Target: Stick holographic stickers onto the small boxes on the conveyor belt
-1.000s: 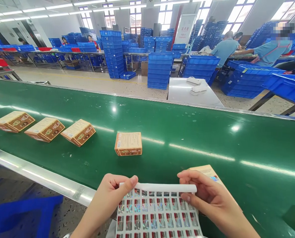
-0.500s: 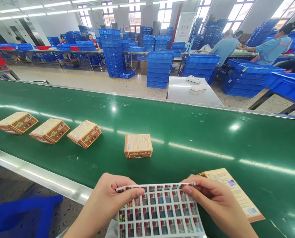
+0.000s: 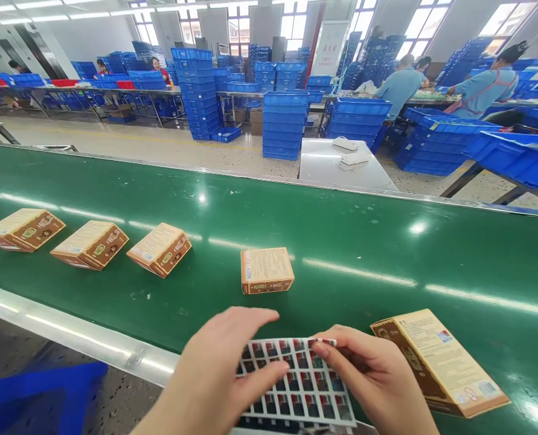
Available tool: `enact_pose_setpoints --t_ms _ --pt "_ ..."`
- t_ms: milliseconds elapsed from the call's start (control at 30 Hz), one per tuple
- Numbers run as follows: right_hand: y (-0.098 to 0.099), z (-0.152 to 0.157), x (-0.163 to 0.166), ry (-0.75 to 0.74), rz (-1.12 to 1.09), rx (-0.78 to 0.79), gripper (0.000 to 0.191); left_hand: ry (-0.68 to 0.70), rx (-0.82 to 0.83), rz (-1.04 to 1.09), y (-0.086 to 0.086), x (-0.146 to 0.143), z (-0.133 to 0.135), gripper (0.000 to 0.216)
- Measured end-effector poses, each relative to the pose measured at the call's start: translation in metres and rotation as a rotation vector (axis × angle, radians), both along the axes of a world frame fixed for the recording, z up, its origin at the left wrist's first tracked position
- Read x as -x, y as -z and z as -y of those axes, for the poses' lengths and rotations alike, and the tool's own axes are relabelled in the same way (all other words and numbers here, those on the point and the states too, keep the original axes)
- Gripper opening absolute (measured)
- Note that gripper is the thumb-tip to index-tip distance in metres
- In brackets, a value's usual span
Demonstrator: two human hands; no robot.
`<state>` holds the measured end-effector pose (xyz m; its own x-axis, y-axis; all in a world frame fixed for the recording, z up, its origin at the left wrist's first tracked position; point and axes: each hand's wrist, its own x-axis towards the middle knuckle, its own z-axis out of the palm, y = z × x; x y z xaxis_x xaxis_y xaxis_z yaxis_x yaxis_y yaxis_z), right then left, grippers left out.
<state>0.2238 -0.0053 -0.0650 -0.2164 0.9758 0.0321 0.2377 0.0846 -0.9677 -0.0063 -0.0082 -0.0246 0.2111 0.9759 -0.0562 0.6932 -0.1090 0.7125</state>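
In the lower middle of the head view is a sheet of small stickers (image 3: 302, 377), white between rows of dark and red rectangles. My right hand (image 3: 377, 374) pinches its top right edge between thumb and fingers. My left hand (image 3: 223, 362) is over the sheet's left side, thumb and fingers spread apart, covering part of the rows. Whether the left thumb touches the sheet I cannot tell. Just right of my right hand a brown and cream carton (image 3: 450, 356) lies on the green conveyor belt (image 3: 363, 235). Another small carton (image 3: 267, 270) is beyond the sheet.
Three more cartons stand tilted on the belt at left, the nearest one (image 3: 160, 249) beside the small carton. A metal rail (image 3: 92, 338) edges the belt's near side. Beyond the belt are a steel table (image 3: 341, 166), stacked blue crates (image 3: 284, 127) and several people at benches.
My left hand has let go of the sheet's top left edge and opened over it. The sheet has shifted a little left in view. The nearer cartons appear farther right.
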Motion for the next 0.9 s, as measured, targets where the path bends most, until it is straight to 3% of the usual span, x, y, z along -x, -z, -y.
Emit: enact_pose_setpoints --t_ms 67,200,400,500,633,733,833,900 --pt "-0.001 0.001 -0.001 -0.044 0.019 -0.033 0.025 0.059 0.039 0.001 0.001 -0.015 0.002 0.015" --pt "-0.004 0.001 -0.014 -0.05 0.144 -0.141 0.012 0.066 0.104 -0.023 0.007 -0.025 0.003 0.02" --pt "-0.012 -0.003 -0.027 -0.067 0.413 -0.674 0.015 0.06 0.129 -0.053 0.009 -0.022 0.001 0.02" --pt "-0.008 0.0 -0.029 -0.11 0.544 -0.832 0.024 0.05 0.185 -0.038 0.006 -0.023 0.0 0.021" --pt "0.002 0.005 -0.032 -0.137 0.566 -0.908 0.037 0.024 0.285 0.013 0.005 -0.019 -0.003 0.022" --pt "0.005 -0.001 -0.03 -0.093 0.414 -0.827 0.03 -0.032 0.33 0.027 0.007 -0.012 -0.003 0.023" --pt "0.011 -0.023 -0.024 0.243 0.339 -0.471 0.013 -0.061 0.312 0.017 0.012 -0.006 0.0 0.021" --pt "0.02 -0.045 -0.02 0.419 0.319 -0.189 0.047 -0.005 0.269 0.019 0.015 -0.002 0.004 0.017"
